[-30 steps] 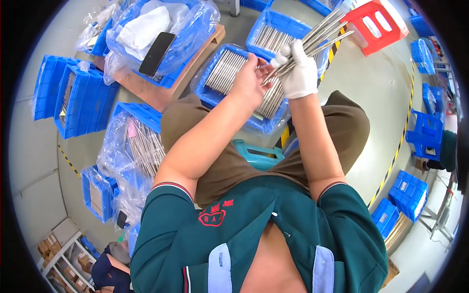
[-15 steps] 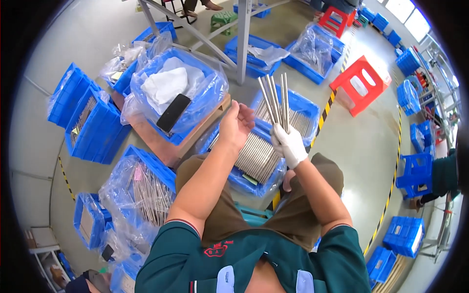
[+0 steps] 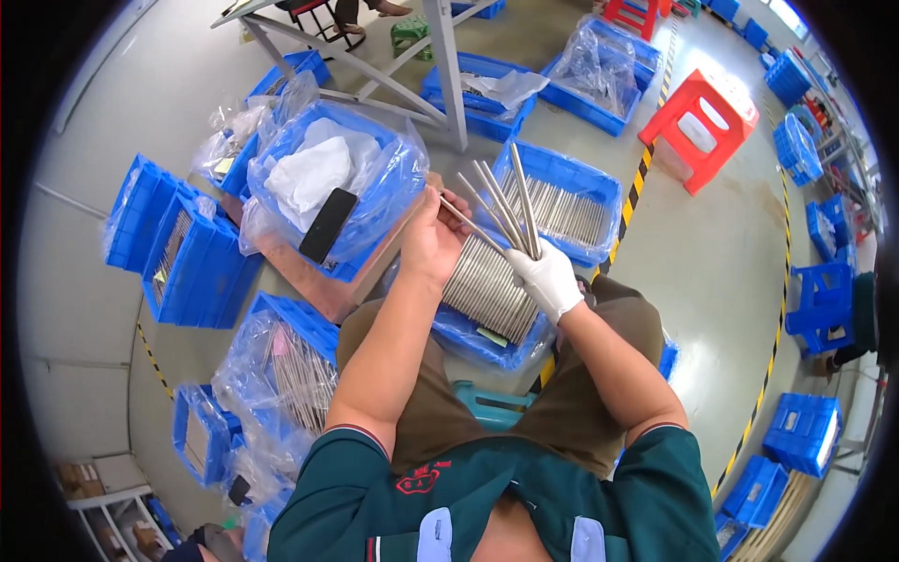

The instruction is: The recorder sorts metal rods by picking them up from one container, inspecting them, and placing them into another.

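Observation:
My right hand (image 3: 551, 283), in a white glove, is closed around the lower ends of several thin metal rods (image 3: 526, 201), which fan upward. One metal rod (image 3: 476, 227) slants away from this bundle to my bare left hand (image 3: 431, 245), whose fingers pinch its far end. Below the hands, rows of similar rods (image 3: 491, 300) lie side by side in a plastic-lined blue crate (image 3: 449, 339). Just beyond it, a second blue crate (image 3: 611, 217) also holds a layer of rods.
At left, a lined blue crate (image 3: 370, 267) with white cloth and a black phone (image 3: 328, 225) rests on a wooden board (image 3: 309, 286). More rods (image 3: 304, 375) fill a bagged crate nearer me. A red stool (image 3: 698, 126) stands at right beyond striped floor tape (image 3: 637, 192). A metal table leg (image 3: 448, 75) rises ahead.
One rod has tilted left out of the right hand's bundle, and my left hand, empty before, now grips its end. The view has shifted slightly.

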`<state>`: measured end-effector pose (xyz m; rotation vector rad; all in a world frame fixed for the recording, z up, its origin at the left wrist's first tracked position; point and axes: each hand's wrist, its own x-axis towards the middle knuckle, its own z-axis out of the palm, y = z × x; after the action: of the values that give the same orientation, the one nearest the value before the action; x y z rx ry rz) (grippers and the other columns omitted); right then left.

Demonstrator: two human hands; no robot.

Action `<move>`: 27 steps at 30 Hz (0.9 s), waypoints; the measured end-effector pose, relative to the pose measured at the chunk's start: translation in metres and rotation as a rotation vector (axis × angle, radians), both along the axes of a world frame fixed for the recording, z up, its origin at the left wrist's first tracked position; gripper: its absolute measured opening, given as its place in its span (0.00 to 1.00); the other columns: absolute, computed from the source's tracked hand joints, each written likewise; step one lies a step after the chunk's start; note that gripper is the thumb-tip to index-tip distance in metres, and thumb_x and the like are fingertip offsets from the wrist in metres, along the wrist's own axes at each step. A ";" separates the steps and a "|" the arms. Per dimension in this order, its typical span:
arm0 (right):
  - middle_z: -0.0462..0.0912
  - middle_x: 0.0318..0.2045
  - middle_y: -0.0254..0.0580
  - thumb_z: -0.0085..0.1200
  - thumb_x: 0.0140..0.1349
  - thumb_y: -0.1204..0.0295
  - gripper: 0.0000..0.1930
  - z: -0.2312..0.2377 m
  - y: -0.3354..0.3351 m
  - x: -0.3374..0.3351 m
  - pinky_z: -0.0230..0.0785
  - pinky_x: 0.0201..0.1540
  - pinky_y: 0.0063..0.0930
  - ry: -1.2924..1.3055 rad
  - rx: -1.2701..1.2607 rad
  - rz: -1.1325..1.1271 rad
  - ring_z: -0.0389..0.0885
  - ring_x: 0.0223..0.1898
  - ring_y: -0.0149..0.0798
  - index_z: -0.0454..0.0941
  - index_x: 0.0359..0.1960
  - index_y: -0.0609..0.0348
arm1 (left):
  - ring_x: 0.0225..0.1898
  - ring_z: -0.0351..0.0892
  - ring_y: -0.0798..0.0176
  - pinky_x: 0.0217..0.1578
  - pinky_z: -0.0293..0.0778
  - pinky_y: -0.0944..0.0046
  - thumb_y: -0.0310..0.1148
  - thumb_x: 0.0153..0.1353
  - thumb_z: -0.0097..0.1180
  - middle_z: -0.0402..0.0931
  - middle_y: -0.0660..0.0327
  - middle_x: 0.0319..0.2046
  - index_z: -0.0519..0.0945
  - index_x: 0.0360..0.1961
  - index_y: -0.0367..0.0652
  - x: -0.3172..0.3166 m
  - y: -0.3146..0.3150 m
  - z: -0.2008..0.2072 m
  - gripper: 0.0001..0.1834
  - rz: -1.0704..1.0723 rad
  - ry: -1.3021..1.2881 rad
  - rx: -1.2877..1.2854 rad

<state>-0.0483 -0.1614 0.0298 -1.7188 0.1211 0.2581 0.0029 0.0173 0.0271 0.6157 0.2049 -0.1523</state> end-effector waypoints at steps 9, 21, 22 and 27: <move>0.81 0.24 0.42 0.55 0.54 0.60 0.16 0.014 0.012 0.013 0.71 0.30 0.26 -0.065 0.220 -0.118 0.80 0.26 0.33 0.79 0.36 0.61 | 0.33 0.73 0.70 0.33 0.69 0.67 0.42 0.65 0.48 0.75 0.66 0.31 0.75 0.34 0.45 -0.026 -0.039 0.002 0.12 -0.196 -0.123 0.362; 0.78 0.29 0.58 0.55 0.50 0.60 0.17 0.009 0.017 0.032 0.70 0.36 0.36 -0.247 -0.076 -0.212 0.78 0.32 0.55 0.74 0.33 0.63 | 0.26 0.68 0.70 0.30 0.65 0.70 0.42 0.67 0.43 0.72 0.63 0.26 0.73 0.36 0.40 -0.021 -0.032 0.008 0.15 0.040 -0.267 0.635; 0.78 0.28 0.57 0.55 0.50 0.60 0.17 0.011 0.013 0.036 0.70 0.36 0.35 -0.325 -0.081 -0.248 0.78 0.32 0.54 0.74 0.33 0.63 | 0.26 0.67 0.70 0.30 0.64 0.70 0.41 0.67 0.43 0.70 0.63 0.24 0.72 0.34 0.40 -0.018 -0.027 0.012 0.15 -0.021 -0.276 0.670; 0.78 0.23 0.37 0.60 0.50 0.60 0.17 0.025 -0.005 0.040 0.67 0.29 0.25 -0.315 0.296 -0.245 0.74 0.26 0.28 0.77 0.32 0.63 | 0.25 0.65 0.69 0.28 0.60 0.72 0.42 0.66 0.45 0.67 0.63 0.20 0.70 0.32 0.39 -0.040 -0.037 0.008 0.16 -0.448 -0.293 0.644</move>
<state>-0.0088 -0.1661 0.0550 -1.4136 0.0563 -0.1705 -0.0373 -0.0194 0.0355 1.3115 -0.1843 -0.4332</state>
